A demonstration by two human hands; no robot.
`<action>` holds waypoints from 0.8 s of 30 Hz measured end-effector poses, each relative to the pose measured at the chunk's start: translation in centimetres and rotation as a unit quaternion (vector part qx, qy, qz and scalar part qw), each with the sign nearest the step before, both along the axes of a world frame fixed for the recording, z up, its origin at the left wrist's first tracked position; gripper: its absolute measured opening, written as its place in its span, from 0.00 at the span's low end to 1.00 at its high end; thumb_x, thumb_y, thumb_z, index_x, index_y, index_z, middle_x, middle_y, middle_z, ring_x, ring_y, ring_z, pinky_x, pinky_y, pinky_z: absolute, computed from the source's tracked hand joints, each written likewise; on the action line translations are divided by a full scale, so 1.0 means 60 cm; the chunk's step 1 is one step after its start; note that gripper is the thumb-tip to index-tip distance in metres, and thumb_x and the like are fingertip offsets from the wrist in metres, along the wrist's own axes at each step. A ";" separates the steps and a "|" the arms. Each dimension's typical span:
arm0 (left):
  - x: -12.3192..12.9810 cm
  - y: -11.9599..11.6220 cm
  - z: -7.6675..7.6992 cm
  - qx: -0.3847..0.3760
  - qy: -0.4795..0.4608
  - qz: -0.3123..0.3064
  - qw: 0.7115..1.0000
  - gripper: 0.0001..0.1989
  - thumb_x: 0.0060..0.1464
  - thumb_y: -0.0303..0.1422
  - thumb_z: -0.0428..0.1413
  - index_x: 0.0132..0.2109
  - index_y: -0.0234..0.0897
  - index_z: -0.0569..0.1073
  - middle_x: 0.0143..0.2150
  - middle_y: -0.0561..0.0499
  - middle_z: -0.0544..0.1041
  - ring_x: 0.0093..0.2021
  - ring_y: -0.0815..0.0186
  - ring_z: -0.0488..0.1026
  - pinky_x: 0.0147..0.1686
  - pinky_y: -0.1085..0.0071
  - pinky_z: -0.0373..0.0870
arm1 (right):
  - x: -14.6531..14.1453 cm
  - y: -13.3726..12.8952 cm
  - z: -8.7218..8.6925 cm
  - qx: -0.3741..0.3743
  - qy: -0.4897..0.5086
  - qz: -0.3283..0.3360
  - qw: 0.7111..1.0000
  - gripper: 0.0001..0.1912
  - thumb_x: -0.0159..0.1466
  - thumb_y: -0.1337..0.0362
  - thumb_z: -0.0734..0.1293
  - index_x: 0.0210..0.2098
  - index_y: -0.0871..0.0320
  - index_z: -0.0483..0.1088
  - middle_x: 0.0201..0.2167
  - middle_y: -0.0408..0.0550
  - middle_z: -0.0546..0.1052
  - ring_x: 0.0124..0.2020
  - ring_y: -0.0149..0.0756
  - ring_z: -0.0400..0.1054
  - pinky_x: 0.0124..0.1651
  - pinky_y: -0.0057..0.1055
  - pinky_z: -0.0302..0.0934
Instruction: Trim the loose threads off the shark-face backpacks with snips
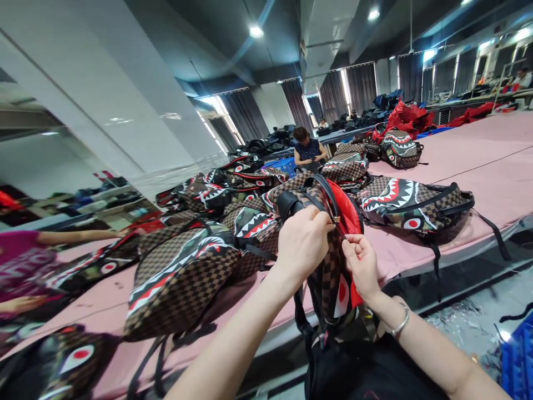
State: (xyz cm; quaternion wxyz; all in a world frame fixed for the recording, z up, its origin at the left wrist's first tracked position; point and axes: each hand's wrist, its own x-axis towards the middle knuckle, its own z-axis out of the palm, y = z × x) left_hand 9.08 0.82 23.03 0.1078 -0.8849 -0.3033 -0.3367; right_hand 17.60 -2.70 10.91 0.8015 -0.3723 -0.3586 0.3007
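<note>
A brown checkered backpack [331, 278] with a bared red lining [347, 214] stands upright at the table's front edge, close to the body. My left hand [305, 239] is closed at the top of its opening, beside a gold-coloured zipper part [337, 220] and the black handle. To its right, my right hand [361, 265] pinches at the edge of the opening, by the red lining. What lies between the fingertips of either hand is too small to tell. The two hands are a little apart.
Pink-covered table [491, 161] bears several shark-mouth backpacks, one [412, 205] at right and a large one [183, 278] at left. A person in magenta [25, 266] reaches in from the left; another person [308, 150] sits behind. A blue crate [518, 355] is lower right.
</note>
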 end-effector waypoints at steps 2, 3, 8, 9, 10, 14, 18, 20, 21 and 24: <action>-0.003 0.003 -0.003 -0.025 -0.037 -0.023 0.999 0.07 0.50 0.29 0.52 0.25 0.38 0.70 0.27 0.51 0.69 0.30 0.64 0.67 0.29 0.71 0.59 | 0.000 -0.009 -0.002 -0.014 -0.040 -0.035 0.998 0.14 0.59 0.55 0.64 0.38 0.58 0.63 0.21 0.38 0.65 0.21 0.26 0.60 0.24 0.23 0.58; -0.006 0.004 -0.005 -0.042 -0.063 -0.032 0.997 0.07 0.50 0.28 0.52 0.26 0.38 0.69 0.27 0.51 0.69 0.30 0.65 0.67 0.30 0.71 0.60 | 0.000 -0.014 -0.004 -0.025 -0.064 -0.051 0.996 0.14 0.58 0.56 0.65 0.38 0.59 0.63 0.23 0.40 0.67 0.22 0.27 0.62 0.26 0.24 0.60; -0.026 0.005 -0.011 -0.088 -0.152 -0.033 0.984 0.06 0.49 0.29 0.52 0.25 0.38 0.69 0.26 0.53 0.69 0.28 0.67 0.66 0.31 0.71 0.61 | -0.004 -0.028 -0.011 -0.041 -0.131 -0.086 0.987 0.13 0.58 0.58 0.66 0.38 0.59 0.65 0.24 0.42 0.71 0.23 0.28 0.63 0.27 0.25 0.61; -0.029 0.004 -0.012 -0.090 -0.159 -0.034 0.982 0.06 0.49 0.29 0.53 0.25 0.38 0.69 0.26 0.53 0.68 0.28 0.67 0.65 0.30 0.71 0.61 | -0.005 -0.027 -0.010 -0.037 -0.137 -0.087 0.986 0.13 0.58 0.58 0.66 0.37 0.59 0.65 0.24 0.42 0.71 0.23 0.28 0.63 0.26 0.25 0.61; -0.032 0.003 -0.012 -0.092 -0.165 -0.037 0.981 0.06 0.49 0.30 0.53 0.25 0.38 0.69 0.26 0.53 0.68 0.28 0.67 0.65 0.30 0.71 0.60 | -0.007 -0.025 -0.008 -0.033 -0.143 -0.089 0.985 0.12 0.58 0.58 0.66 0.37 0.59 0.66 0.24 0.42 0.71 0.22 0.27 0.63 0.26 0.25 0.61; -0.038 -0.002 -0.015 -0.097 -0.181 -0.050 0.977 0.07 0.49 0.29 0.53 0.24 0.38 0.68 0.26 0.53 0.68 0.28 0.67 0.64 0.30 0.71 0.60 | -0.014 -0.016 0.000 -0.010 -0.171 -0.091 0.981 0.10 0.59 0.58 0.64 0.37 0.58 0.66 0.28 0.44 0.73 0.24 0.28 0.66 0.28 0.25 0.62; -0.044 -0.003 -0.016 -0.093 -0.191 -0.052 0.976 0.07 0.50 0.30 0.53 0.25 0.38 0.67 0.26 0.53 0.68 0.28 0.68 0.64 0.31 0.72 0.61 | -0.013 -0.010 -0.003 0.015 -0.175 -0.087 0.981 0.08 0.60 0.60 0.64 0.34 0.58 0.68 0.32 0.47 0.74 0.34 0.33 0.70 0.38 0.29 0.65; -0.049 -0.005 -0.019 -0.098 -0.199 -0.044 0.974 0.08 0.52 0.31 0.52 0.26 0.37 0.67 0.26 0.53 0.67 0.28 0.68 0.64 0.31 0.71 0.62 | -0.008 -0.009 -0.006 0.019 -0.151 -0.076 0.985 0.08 0.60 0.59 0.64 0.33 0.59 0.68 0.32 0.47 0.74 0.35 0.34 0.70 0.39 0.30 0.64; -0.052 -0.008 -0.021 -0.095 -0.195 -0.036 0.976 0.09 0.54 0.32 0.50 0.26 0.37 0.67 0.26 0.53 0.68 0.29 0.67 0.65 0.33 0.71 0.63 | -0.005 -0.010 -0.008 0.020 -0.136 -0.066 0.988 0.09 0.59 0.59 0.65 0.33 0.59 0.68 0.32 0.47 0.74 0.35 0.34 0.69 0.38 0.30 0.64; -0.058 -0.026 -0.042 -0.051 -0.133 0.003 0.990 0.10 0.55 0.37 0.49 0.34 0.36 0.70 0.40 0.45 0.71 0.45 0.59 0.67 0.47 0.60 0.63 | 0.007 -0.013 -0.008 0.030 -0.081 -0.029 0.996 0.10 0.59 0.58 0.65 0.35 0.58 0.66 0.27 0.43 0.72 0.27 0.29 0.67 0.30 0.26 0.63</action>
